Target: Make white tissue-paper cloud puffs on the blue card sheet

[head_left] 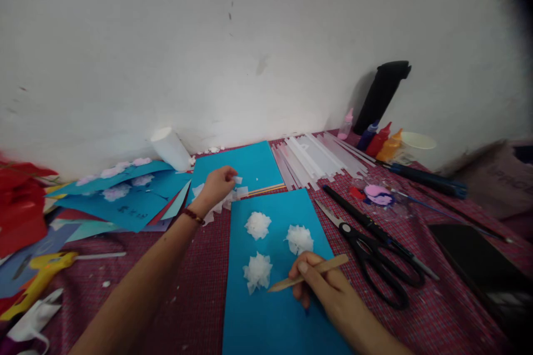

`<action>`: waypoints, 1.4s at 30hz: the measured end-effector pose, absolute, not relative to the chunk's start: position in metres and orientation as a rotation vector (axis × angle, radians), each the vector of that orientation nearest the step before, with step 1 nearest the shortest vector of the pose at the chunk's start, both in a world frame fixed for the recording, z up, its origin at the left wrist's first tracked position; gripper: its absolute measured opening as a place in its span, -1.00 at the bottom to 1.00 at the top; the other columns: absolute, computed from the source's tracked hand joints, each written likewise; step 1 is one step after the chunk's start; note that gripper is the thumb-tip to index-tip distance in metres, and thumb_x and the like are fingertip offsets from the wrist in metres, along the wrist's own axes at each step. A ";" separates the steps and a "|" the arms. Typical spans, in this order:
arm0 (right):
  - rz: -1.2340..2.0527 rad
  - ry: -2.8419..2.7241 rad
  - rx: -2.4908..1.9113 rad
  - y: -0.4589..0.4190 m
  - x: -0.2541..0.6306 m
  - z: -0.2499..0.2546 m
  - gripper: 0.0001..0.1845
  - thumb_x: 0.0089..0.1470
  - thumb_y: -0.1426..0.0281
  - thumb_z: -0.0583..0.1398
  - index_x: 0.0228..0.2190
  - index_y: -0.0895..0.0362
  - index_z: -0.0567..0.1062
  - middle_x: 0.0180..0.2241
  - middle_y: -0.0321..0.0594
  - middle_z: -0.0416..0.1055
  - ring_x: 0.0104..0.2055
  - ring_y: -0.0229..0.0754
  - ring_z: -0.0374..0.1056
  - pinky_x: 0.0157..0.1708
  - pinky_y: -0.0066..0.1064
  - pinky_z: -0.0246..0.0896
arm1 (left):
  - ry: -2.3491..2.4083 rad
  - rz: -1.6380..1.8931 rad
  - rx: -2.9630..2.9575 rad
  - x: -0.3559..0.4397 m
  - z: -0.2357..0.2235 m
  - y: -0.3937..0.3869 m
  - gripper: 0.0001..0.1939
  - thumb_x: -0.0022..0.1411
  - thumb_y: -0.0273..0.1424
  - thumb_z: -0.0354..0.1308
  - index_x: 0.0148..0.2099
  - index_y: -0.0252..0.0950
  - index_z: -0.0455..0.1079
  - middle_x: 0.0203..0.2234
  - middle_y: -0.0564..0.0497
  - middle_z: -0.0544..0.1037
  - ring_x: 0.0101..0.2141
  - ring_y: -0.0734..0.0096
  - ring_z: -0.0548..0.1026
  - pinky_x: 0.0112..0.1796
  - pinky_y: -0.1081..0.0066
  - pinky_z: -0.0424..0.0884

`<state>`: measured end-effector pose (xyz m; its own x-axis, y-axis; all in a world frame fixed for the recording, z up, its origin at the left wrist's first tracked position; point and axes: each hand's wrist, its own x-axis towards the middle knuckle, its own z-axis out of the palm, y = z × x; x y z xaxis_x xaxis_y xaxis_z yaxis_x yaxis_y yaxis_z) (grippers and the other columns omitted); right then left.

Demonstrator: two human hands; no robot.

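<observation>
My left hand (217,188) reaches over the pile of white tissue paper pieces (220,208), its fingers pinched on a small tissue paper square (238,179). Between the thumb and fingers of my right hand (318,280) is a flat wooden stick (337,262), its pointed end toward the lower left. That hand rests over a blue sheet (283,321). Three white tissue paper puffs sit on the sheet: an upper left puff (257,225), a right puff (300,239) just above my right hand, and a lower left puff (257,272) near the stick's tip.
Black-handled scissors (370,255) lie right of the sheet, beside a dark pen-like tool (358,213). Translucent glue sticks (312,158), paint bottles (378,141) and a paint-smeared palette (377,195) are behind. Left are blue papers (137,208) and a yellow glue gun (45,269).
</observation>
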<state>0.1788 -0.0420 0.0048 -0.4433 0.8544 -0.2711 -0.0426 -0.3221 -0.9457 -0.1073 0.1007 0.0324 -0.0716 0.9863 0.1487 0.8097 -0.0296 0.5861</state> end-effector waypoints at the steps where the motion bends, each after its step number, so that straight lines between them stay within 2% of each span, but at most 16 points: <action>1: 1.826 -1.275 -1.101 -0.042 0.179 0.005 -0.51 0.02 -0.06 0.10 -0.49 0.14 0.42 -0.60 -0.29 0.35 -0.58 -0.26 0.26 -0.53 -0.41 0.13 | 1.910 0.841 1.837 -0.110 0.035 0.102 -0.76 -0.01 -0.38 0.14 -0.23 -0.31 0.44 -0.43 -0.01 0.52 -0.36 0.29 0.46 -0.28 0.33 0.35; 8: 1.791 -1.305 -1.071 -0.041 0.180 0.011 -0.51 0.00 -0.05 0.12 -0.50 0.15 0.42 -0.62 -0.30 0.35 -0.59 -0.27 0.24 -0.54 -0.42 0.14 | 1.641 1.065 1.432 -0.105 0.051 0.072 -0.71 -0.02 -0.26 0.23 -0.28 -0.34 0.41 -0.41 -0.04 0.56 -0.39 0.40 0.50 -0.32 0.38 0.40; 12: 1.739 -1.343 -1.012 -0.038 0.182 0.010 -0.56 0.04 0.01 0.12 -0.49 0.15 0.43 -0.62 -0.30 0.36 -0.59 -0.26 0.25 -0.53 -0.40 0.15 | 1.543 1.067 1.293 -0.089 0.060 0.030 -0.70 -0.06 -0.30 0.29 -0.26 -0.33 0.43 -0.43 0.00 0.54 -0.44 0.45 0.47 -0.36 0.40 0.39; 19: 1.644 -1.438 -0.941 -0.039 0.186 0.009 -0.68 0.11 0.15 0.11 -0.45 0.15 0.43 -0.59 -0.32 0.37 -0.56 -0.27 0.26 -0.50 -0.40 0.18 | 1.356 1.041 1.162 -0.072 0.054 -0.055 -0.54 -0.07 -0.42 0.34 -0.05 -0.26 0.39 -0.42 0.11 0.47 -0.39 0.53 0.44 -0.30 0.47 0.35; 22: 1.616 -1.525 -0.936 -0.040 0.186 0.009 -0.71 0.13 0.19 0.10 -0.46 0.14 0.42 -0.58 -0.32 0.37 -0.54 -0.26 0.27 -0.47 -0.41 0.19 | 1.428 0.986 1.157 -0.077 0.041 -0.083 -0.59 -0.06 -0.38 0.34 -0.10 -0.25 0.40 -0.41 0.09 0.51 -0.38 0.48 0.47 -0.30 0.46 0.36; 26: 1.590 -1.639 -0.917 -0.042 0.185 0.006 -0.74 0.15 0.24 0.08 -0.44 0.13 0.43 -0.56 -0.30 0.39 -0.46 -0.23 0.33 -0.41 -0.40 0.22 | 1.617 0.890 1.255 -0.085 0.028 -0.097 -0.76 -0.02 -0.26 0.30 -0.32 -0.28 0.44 -0.44 0.07 0.53 -0.39 0.42 0.47 -0.30 0.43 0.37; 28: 1.578 -1.689 -0.898 -0.044 0.183 0.005 -0.76 0.17 0.27 0.08 -0.42 0.13 0.44 -0.53 -0.28 0.42 -0.42 -0.21 0.36 -0.38 -0.40 0.22 | 1.727 0.856 1.309 -0.087 0.026 -0.098 -0.76 0.01 -0.21 0.27 -0.39 -0.29 0.44 -0.48 0.07 0.53 -0.41 0.40 0.45 -0.33 0.44 0.35; 34: 1.461 -1.843 -0.809 -0.045 0.174 0.002 -0.78 0.17 0.35 0.09 -0.41 0.13 0.50 -0.40 -0.23 0.49 -0.32 -0.21 0.39 -0.29 -0.40 0.22 | 1.728 0.772 1.429 -0.083 0.030 -0.098 -0.76 0.13 -0.19 0.16 -0.36 -0.27 0.43 -0.44 0.05 0.51 -0.36 0.36 0.43 -0.30 0.42 0.33; 37: 1.436 -1.808 -0.873 -0.044 0.171 0.003 -0.79 0.18 0.35 0.09 -0.36 0.13 0.51 -0.37 -0.23 0.50 -0.36 -0.23 0.36 -0.38 -0.43 0.21 | 1.629 0.756 1.557 -0.079 0.038 -0.097 -0.78 0.17 -0.22 0.12 -0.39 -0.27 0.39 -0.41 0.05 0.47 -0.32 0.37 0.42 -0.25 0.41 0.32; 42: 1.429 -1.789 -0.915 -0.043 0.171 0.001 -0.80 0.18 0.35 0.08 -0.34 0.12 0.50 -0.39 -0.24 0.50 -0.44 -0.26 0.31 -0.49 -0.45 0.16 | 1.437 0.425 1.675 -0.063 0.046 -0.087 -0.84 0.17 -0.33 0.10 -0.39 -0.28 0.42 -0.50 0.09 0.44 -0.43 0.43 0.38 -0.39 0.46 0.29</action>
